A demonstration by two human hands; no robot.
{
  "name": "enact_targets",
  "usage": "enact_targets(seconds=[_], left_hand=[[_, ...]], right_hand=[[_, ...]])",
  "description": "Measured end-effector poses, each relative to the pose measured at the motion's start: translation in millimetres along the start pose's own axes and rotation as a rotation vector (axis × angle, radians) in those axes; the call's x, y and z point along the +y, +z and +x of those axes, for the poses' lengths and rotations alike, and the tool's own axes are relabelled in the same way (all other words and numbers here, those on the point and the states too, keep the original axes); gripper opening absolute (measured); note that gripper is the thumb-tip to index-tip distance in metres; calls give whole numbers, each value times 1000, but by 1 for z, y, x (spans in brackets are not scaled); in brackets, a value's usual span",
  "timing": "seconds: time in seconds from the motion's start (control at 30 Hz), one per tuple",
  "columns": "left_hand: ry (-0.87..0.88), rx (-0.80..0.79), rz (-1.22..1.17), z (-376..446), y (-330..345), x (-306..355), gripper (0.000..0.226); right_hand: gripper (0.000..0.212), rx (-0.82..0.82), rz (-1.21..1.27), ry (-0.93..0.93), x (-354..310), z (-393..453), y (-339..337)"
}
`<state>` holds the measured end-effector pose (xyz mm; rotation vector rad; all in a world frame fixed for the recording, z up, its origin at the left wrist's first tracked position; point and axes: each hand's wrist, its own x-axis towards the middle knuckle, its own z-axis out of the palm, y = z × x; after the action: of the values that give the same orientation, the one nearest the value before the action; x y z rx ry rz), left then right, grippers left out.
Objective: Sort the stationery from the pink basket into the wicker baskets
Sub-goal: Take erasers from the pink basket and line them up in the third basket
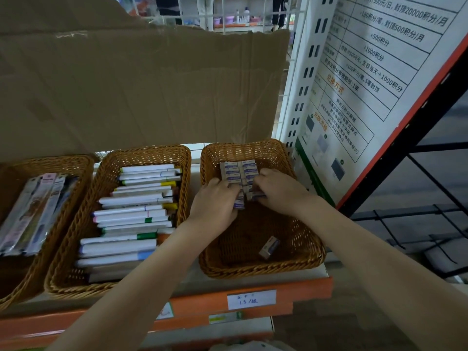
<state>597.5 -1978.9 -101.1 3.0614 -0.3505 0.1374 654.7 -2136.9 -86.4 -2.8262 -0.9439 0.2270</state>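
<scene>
While both hands work inside the right-hand brown wicker basket (260, 264), the sorting appears well advanced. The left hand (215, 201) curls its fingers round a small white-and-blue boxed eraser (239, 204) at the near end of the block; the right hand (276, 193) pinches another eraser (255, 196) beside it. The block of stacked boxed erasers (239, 173) sits in two neat columns against the far wall of this basket. One loose boxed eraser (269, 247) lies tilted near the front wall, well apart from the block, and is not yet aligned. The middle wicker basket (76, 279) holds rows of white marker pens (131, 214). The left wicker basket (76, 163) holds flat packaged pens (35, 211). The pink basket is not in view, so the remaining quantity cannot be determined.
</scene>
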Motion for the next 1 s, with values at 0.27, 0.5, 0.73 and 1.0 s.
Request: enact_targets(seconds=[0.27,0.5,0.73,1.0], left_hand=[[-12,2,18,-2,-2,0,32],[-10,9,22,0,-1,1,34],[-20,9,48,3,0,2,38],[-22,-17,103,6,-1,4,30]], right_hand=[[35,9,-31,-22,-2,3,4],[34,16,-32,-29,-1,3,5],[34,29,-17,-39,0,3,6],[34,25,4,-52,1,4,6]])
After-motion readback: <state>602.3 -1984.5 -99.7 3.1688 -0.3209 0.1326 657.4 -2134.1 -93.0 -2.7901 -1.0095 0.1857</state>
